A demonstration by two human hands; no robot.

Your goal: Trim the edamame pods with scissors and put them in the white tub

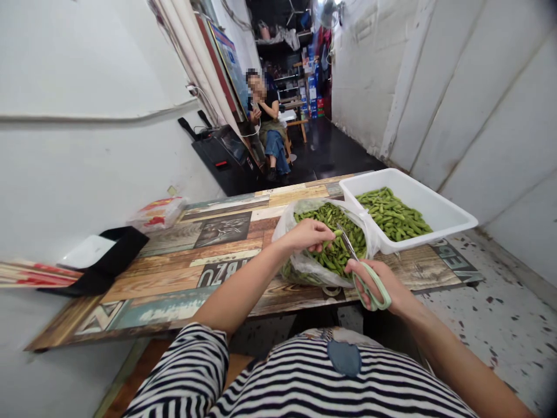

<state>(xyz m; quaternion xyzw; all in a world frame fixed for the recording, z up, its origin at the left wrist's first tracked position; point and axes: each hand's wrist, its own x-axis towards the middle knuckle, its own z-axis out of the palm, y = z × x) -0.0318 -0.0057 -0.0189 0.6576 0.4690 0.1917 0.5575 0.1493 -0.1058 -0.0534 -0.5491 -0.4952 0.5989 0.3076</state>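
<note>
My left hand (311, 234) pinches an edamame pod (338, 233) between thumb and fingers. In my right hand (378, 283) is a pair of scissors (383, 293) with pale green handles, their metal blades pointing up toward that pod. Both hands are over a clear plastic bag (286, 223) full of green pods (335, 261), its mouth spread wide. Touching the bag on the right is a white plastic tub (452, 217), with more edamame pods (394, 215) heaped inside.
The bag and tub stand on a wood-patterned table (235, 244). At its left end are a black holder (126, 247) with skewers or chopsticks (39, 274) and a red-and-white plastic packet (159, 212). A seated person (267, 119) holds a phone beyond the table. White walls flank both sides.
</note>
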